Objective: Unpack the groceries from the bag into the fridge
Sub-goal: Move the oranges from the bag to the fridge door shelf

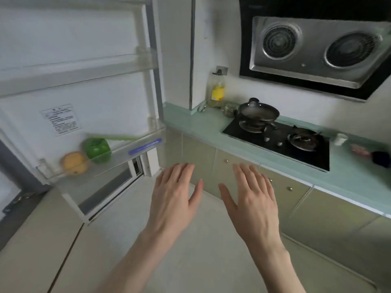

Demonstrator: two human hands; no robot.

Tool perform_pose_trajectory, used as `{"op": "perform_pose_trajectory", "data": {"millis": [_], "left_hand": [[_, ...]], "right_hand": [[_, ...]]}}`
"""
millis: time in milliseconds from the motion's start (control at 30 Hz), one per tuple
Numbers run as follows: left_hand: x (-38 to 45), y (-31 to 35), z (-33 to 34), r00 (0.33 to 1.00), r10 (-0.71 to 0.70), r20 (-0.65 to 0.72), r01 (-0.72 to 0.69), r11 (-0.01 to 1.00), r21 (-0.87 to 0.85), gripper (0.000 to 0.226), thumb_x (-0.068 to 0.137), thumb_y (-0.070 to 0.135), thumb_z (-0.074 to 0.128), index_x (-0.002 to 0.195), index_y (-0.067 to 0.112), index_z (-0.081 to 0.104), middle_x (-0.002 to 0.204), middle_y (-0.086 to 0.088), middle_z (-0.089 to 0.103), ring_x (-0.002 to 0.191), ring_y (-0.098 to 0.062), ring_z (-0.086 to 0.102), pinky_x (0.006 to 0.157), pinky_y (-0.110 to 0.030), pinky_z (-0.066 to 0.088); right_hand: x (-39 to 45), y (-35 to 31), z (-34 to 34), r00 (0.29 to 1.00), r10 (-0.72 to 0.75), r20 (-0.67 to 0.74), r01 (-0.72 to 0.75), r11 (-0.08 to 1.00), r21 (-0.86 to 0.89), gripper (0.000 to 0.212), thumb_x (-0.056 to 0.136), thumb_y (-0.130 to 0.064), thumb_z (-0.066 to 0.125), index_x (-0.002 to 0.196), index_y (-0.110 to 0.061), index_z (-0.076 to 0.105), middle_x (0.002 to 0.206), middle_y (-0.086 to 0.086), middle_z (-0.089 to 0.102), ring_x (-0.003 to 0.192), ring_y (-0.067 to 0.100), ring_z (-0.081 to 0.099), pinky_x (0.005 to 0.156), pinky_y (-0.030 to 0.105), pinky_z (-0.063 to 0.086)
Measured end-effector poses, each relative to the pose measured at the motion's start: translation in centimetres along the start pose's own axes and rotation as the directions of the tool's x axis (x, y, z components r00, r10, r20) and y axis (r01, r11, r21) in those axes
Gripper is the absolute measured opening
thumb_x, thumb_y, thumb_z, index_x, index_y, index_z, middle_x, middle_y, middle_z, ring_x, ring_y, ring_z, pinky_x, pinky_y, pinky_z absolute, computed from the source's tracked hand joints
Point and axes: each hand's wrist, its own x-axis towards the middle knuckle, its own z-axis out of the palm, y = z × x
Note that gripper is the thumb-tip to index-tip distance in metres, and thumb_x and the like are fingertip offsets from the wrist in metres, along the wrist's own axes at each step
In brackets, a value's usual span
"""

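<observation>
Both grips are lying apart and holding nothing, the left hand (173,199) and right hand (251,199) hovering palm-down over the floor, while a green pepper (98,149) and an orange (74,163) are sitting (side by side) in the fridge door (88,60) shelf.

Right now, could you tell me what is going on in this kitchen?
A person is putting groceries into the fridge. The left hand and right hand are held out flat over the floor, both empty. In the open fridge door's lowest shelf sit a green pepper, a yellow-orange fruit and a long green vegetable. No bag is in view.
</observation>
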Motion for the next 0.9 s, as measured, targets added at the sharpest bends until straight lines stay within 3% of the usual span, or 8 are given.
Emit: {"op": "perform_pose_trajectory", "data": {"millis": [200,500,667,900], "left_hand": [[1.4,11.0,6.5,0.988,0.142,0.06,-0.134,0.984,-0.12,0.042,0.1,0.037,0.053,0.128,0.01,0.066,0.122,-0.005,0.068,0.114,-0.028,0.063,0.101,-0.042,0.05],[1.1,27.3,15.0,0.922,0.377,0.088,-0.334,0.889,-0.314,0.04,0.1,0.036,0.055,0.128,0.009,0.066,0.124,-0.004,0.068,0.116,-0.028,0.063,0.106,-0.041,0.046],[0.1,34.8,17.9,0.871,0.483,0.083,-0.41,0.811,-0.418,0.041,0.101,0.036,0.055,0.128,0.007,0.067,0.124,-0.006,0.068,0.119,-0.028,0.061,0.108,-0.039,0.043],[-0.7,42.0,23.4,0.755,0.651,0.079,-0.514,0.662,-0.546,0.04,0.101,0.035,0.058,0.127,0.006,0.067,0.128,-0.008,0.067,0.126,-0.029,0.06,0.112,-0.043,0.043]], "right_hand": [[-3.6,12.2,-2.6,0.976,0.218,-0.014,-0.219,0.969,-0.112,0.062,0.099,-0.056,0.046,0.142,-0.013,0.057,0.142,0.008,0.062,0.136,0.031,0.054,0.115,0.048,0.041],[-9.8,27.3,-8.1,0.899,0.415,-0.141,-0.433,0.889,-0.148,0.056,0.1,-0.05,0.053,0.139,-0.01,0.059,0.14,0.008,0.062,0.135,0.031,0.054,0.112,0.046,0.043],[-13.4,33.1,-10.9,0.837,0.51,-0.197,-0.542,0.824,-0.168,0.055,0.1,-0.048,0.053,0.141,-0.012,0.056,0.141,0.003,0.06,0.133,0.026,0.055,0.109,0.04,0.043],[-17.1,39.3,-11.2,0.694,0.667,-0.271,-0.719,0.662,-0.212,0.055,0.1,-0.05,0.052,0.141,-0.013,0.057,0.142,0.001,0.06,0.139,0.025,0.05,0.113,0.038,0.038]]}}
